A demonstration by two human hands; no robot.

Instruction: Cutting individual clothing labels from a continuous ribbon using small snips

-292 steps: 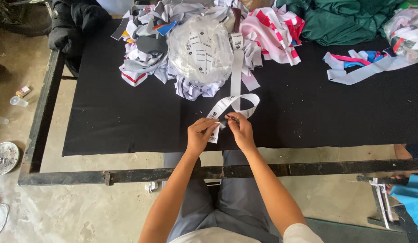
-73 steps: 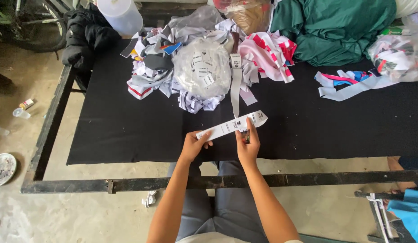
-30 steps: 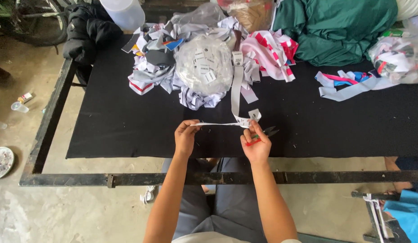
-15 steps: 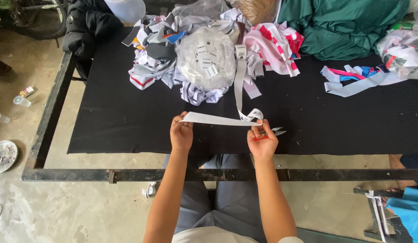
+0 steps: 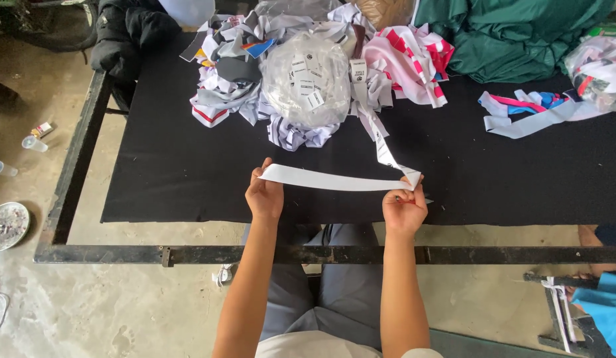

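**Cloth, plastic and matt black**

I see a matt black cloth over the surface [image 5: 155, 179], framed in dull dark metal [image 5: 288, 254]. The white strip [image 5: 331, 179] looks like smooth woven tape. The bag [image 5: 306, 79] is glossy clear plastic. The floor [image 5: 109, 305] is rough, stained concrete.

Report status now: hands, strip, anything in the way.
Left hand and right hand each pinch one end. Long white fabric strip stretched flat between them over black table cloth. Scrap pile lies behind, apart.
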